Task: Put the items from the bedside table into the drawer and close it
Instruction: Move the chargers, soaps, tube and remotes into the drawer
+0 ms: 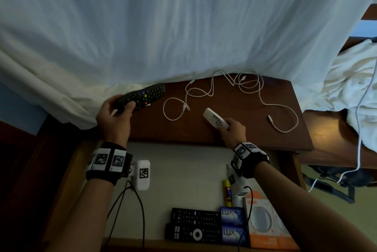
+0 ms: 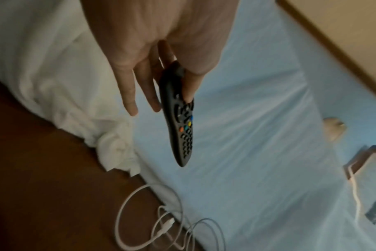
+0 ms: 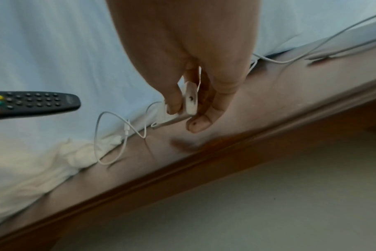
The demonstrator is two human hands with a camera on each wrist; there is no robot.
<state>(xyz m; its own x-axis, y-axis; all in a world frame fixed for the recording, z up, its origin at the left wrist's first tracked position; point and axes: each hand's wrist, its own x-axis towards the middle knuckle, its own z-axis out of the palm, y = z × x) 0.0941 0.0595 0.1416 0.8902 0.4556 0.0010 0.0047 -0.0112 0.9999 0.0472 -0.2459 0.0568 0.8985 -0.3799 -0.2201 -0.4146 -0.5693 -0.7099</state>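
We cannot read the buttons on the black remote; our left hand covers its near end. Our right hand hides the near end of the white remote. In the drawer, the orange box runs off the bottom edge. The right-wrist view is blurred toward the bottom.

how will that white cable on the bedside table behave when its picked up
Probably floppy: the white cable lies in loose loops across the bedside table. Its ends would likely dangle and trail. The overlapping loops look apt to tangle or snag, so gathering it first may help.
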